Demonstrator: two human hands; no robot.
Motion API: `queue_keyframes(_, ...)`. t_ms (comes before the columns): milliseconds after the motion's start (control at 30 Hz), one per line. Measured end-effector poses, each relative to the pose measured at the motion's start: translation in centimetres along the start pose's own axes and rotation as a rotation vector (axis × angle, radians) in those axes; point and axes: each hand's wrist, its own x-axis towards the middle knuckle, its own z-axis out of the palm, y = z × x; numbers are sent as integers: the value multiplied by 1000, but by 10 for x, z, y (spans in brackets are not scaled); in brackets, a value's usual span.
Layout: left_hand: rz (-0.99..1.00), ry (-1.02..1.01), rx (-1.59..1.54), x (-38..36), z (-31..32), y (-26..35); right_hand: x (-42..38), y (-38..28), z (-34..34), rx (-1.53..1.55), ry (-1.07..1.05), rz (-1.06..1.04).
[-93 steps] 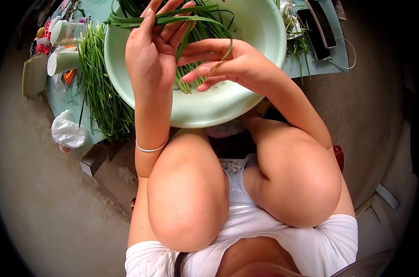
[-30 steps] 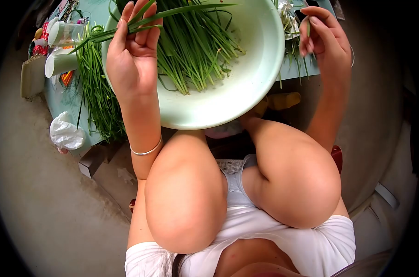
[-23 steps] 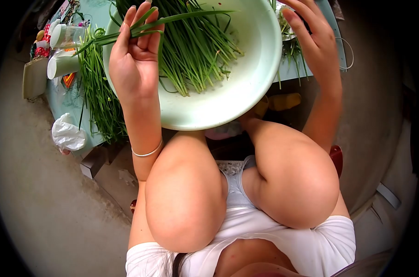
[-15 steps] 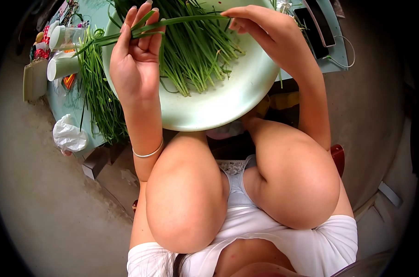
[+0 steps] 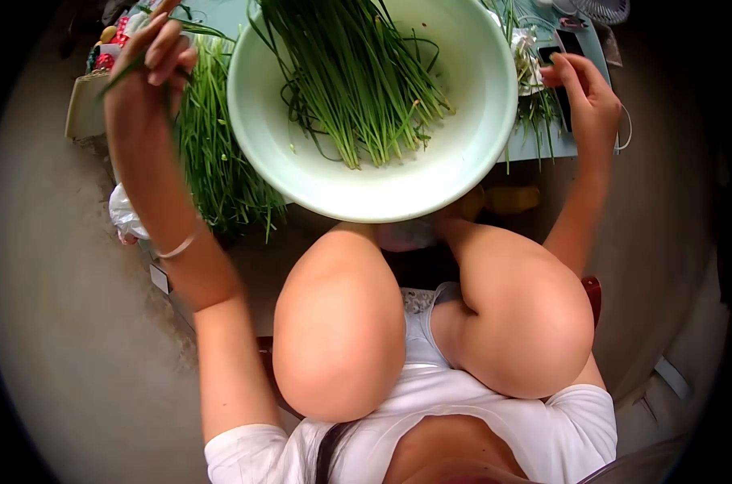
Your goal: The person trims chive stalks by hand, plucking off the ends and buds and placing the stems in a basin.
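My left hand (image 5: 152,64) is raised over the left side of the table, with its fingers curled around a few long garlic chive leaves; motion blurs it. Beneath it, a pile of garlic chives (image 5: 221,153) hangs over the table edge. A large bundle of garlic chives (image 5: 358,89) lies in the pale green basin (image 5: 374,208) between my hands. To the right of the basin, my right hand (image 5: 588,89) has its thumb and fingers pinched together beside a heap of chive scraps (image 5: 535,117). Whatever sits between those fingertips is too small to name.
At the right back are a dark phone (image 5: 571,44), a white cable (image 5: 625,129) and part of a small fan (image 5: 604,10). A white plastic bag (image 5: 126,214) hangs at the left table edge. My bent knees (image 5: 338,323) are just below the basin.
Both hands have parted from above the basin. My left hand moved left with chive leaves, and my right hand moved right to the scraps. The camera view has shifted slightly.
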Motion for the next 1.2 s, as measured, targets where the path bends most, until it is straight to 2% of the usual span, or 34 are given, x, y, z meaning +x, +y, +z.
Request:
queue_keyframes(100, -50, -9, 121, 10, -13, 52, 3, 18, -4, -136, 81, -3)
queue_keyframes(167, -16, 38, 395, 12, -10, 79, 7, 19, -2, -310, 150, -300)
queue_keyframes(233, -17, 27, 439, 8, -10, 102, 6, 17, 1, -286, 107, -257)
queue_keyframes(333, -66, 156, 654, -14, -10, 118, 4, 13, 5, -348, 122, -310)
queue_keyframes(367, -66, 161, 658, -30, -10, 116, 4, 13, 5, -341, 119, -312)
queue_keyframes(433, -208, 177, 739, -63, -12, 106, 4, 13, 5, -244, 118, -286)
queue_keyframes(467, -319, 223, 752, -78, -14, 98, 6, 15, 8, -116, 125, -275)
queue_keyframes(500, -429, 271, 760, -92, -18, 87, 4, 14, 9, -117, 121, -270)
queue_keyframes(567, -497, 352, 848, -117, -29, 47, 1, 7, 9, -81, 44, 46)
queue_keyframes(600, -593, 381, 915, -127, -41, 28, -1, -6, 10, -142, 22, 174)
queue_keyframes(633, -688, 410, 982, -137, -54, 8, -1, -6, 10, -146, 20, 173)
queue_keyframes(700, -746, 460, 909, -157, -81, -29, 0, -4, 10, -451, -84, 168)
queue_keyframes(767, -706, 419, 990, -171, -99, -48, -1, 4, 9, -382, -85, 115)
queue_keyframes(833, -662, 296, 1400, -174, -105, -47, 4, 11, 11, -314, -88, 67)
queue_keyframes(867, -663, 290, 1394, -175, -97, -44, 9, 15, 13, -437, -8, -294)
queue_keyframes(933, -293, 325, 2105, -172, -65, -37, 6, 2, 17, -525, 34, -521)
queue_keyframes(967, -287, 319, 2095, -163, -49, -34, 5, -4, 19, -572, 66, -633)
queue_keyframes(1033, 98, 422, 2204, -143, -12, -32, -6, -23, 25, -95, -33, -20)
queue_keyframes(1067, 102, 418, 2197, -136, 7, -35, -4, -8, 29, -165, -12, -178)
queue_keyframes(1100, 86, 382, 2034, -129, 27, -40, -6, -15, 30, -218, -67, -109)
queue_keyframes(1133, 73, 348, 1873, -121, 45, -46, -10, -19, 34, -232, -111, -131)
queue_keyframes(1167, 48, 295, 1850, -112, 58, -53, -12, -22, 38, -243, -156, -151)
queue_keyframes(1200, 23, 311, 1726, -102, 66, -62, -12, -21, 43, -246, -214, -296)
